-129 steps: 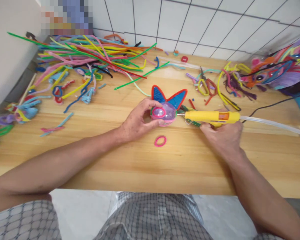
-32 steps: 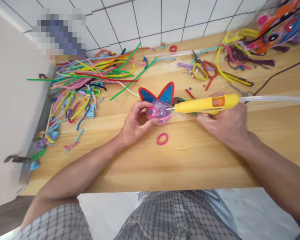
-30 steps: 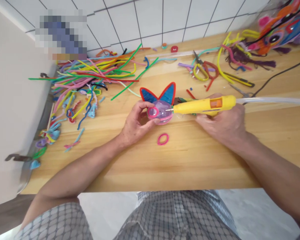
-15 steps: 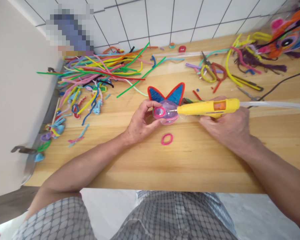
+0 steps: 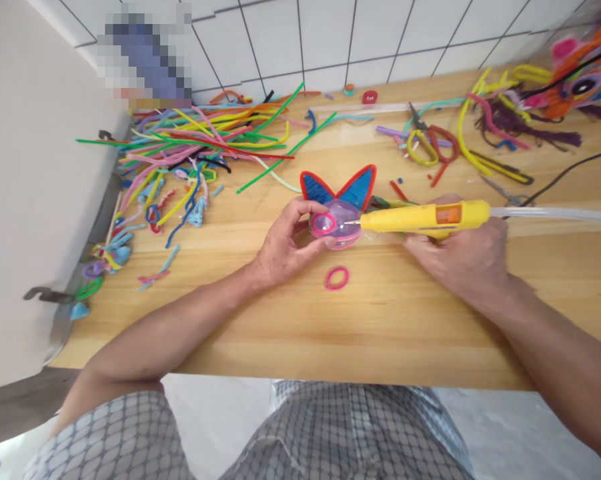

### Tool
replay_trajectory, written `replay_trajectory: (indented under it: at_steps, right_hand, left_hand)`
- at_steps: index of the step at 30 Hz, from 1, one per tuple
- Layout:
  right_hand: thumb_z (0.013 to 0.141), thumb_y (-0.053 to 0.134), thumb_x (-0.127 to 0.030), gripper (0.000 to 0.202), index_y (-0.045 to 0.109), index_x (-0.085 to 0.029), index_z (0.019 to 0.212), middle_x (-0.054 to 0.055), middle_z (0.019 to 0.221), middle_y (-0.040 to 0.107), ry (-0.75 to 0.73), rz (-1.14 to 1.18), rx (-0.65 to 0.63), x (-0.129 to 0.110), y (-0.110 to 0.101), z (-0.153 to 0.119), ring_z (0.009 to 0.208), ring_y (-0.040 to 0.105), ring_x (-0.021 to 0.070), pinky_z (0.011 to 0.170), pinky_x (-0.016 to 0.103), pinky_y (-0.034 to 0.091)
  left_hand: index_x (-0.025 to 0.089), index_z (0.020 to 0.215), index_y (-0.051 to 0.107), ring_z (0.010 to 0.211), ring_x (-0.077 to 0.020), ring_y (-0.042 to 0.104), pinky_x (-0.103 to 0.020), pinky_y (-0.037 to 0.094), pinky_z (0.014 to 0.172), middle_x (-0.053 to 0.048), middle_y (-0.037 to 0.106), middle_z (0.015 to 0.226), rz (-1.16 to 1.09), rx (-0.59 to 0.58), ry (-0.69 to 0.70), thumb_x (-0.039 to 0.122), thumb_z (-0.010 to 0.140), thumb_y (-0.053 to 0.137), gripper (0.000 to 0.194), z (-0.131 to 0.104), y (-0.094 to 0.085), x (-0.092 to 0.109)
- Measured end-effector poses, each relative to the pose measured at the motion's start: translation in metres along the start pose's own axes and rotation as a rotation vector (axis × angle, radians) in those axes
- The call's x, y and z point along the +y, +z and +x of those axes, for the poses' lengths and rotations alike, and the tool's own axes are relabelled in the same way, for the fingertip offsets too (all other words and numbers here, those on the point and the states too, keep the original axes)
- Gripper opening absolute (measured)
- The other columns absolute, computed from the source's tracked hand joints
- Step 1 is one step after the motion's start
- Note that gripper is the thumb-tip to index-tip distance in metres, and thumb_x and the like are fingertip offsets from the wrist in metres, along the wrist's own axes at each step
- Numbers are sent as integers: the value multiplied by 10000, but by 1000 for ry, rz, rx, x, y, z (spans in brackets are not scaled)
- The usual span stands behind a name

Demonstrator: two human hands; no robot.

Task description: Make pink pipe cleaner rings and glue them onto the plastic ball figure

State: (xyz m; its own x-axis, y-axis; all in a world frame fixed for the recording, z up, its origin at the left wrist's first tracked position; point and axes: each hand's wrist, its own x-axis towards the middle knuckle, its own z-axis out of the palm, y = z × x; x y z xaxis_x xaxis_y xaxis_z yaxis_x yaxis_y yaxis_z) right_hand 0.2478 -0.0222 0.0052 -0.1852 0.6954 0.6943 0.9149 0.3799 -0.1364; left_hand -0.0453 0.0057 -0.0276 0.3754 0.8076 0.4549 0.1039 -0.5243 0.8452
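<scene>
Here in the head view, the left hand (image 5: pixel 285 247) has thumb and fingers clamped on a translucent purple rounded piece with red-edged blue ears (image 5: pixel 349 212), above the middle of the pale wooden table (image 5: pixel 280 333); the right hand (image 5: pixel 470 260) is wrapped round a yellow plastic glue gun (image 5: pixel 410 219), metal nozzle right at the purple face, contact too fine to tell; nearer the person lies a loose pink fuzzy ring (image 5: pixel 337 288); beyond, red-and-yellow-handled scissors (image 5: pixel 423 148) and a heap of multicoloured pipe cleaners (image 5: pixel 205 137).
</scene>
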Motion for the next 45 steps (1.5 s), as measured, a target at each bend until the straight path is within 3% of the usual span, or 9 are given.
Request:
replay_trajectory:
  at_steps: [6, 17, 29, 37, 45]
  right_hand:
    - [737, 472, -331, 195, 581, -244, 874, -54, 495, 452, 83, 12, -87, -3, -3, 4, 435, 453, 164, 512, 283, 269]
    - [722, 512, -333, 132, 579, -249, 799, -33, 511, 475, 138, 9, -123, -2, -7, 5, 481, 492, 182, 535, 293, 338]
    - [725, 489, -357, 120, 543, -254, 756, -32, 497, 523, 153, 32, -114, -5, -6, 3, 435, 506, 163, 513, 285, 345]
    - [691, 537, -319, 137, 405, -286, 709, -37, 511, 483, 130, 59, -82, 3, -13, 7, 473, 505, 170, 526, 294, 366]
    - [691, 530, -325, 156, 380, -296, 723, -34, 537, 465, 175, 32, -68, 14, -19, 10, 496, 510, 185, 556, 324, 380]
  left_hand:
    - [235, 1321, 614, 1148, -174, 732, -305, 643, 995, -77, 695, 1290, 11, -2, -34, 470, 973, 836, 475, -1, -1, -1]
    - [227, 1275, 635, 1097, -175, 742, -315, 658, 973, -73, 710, 1232, -14, 13, -35, 487, 956, 852, 466, 2, 1, 3]
    - [233, 1284, 629, 1083, -163, 750, -294, 651, 964, -57, 709, 1227, -8, 10, 19, 432, 954, 871, 455, 2, 1, 2]
    - [236, 1277, 634, 1093, -166, 732, -303, 646, 973, -63, 698, 1238, -16, 7, -44, 479, 949, 863, 469, 2, 0, 2]
    - [233, 1271, 635, 1032, -149, 702, -271, 633, 910, -61, 669, 1219, -64, 36, -107, 514, 925, 877, 507, 1, 0, 0]
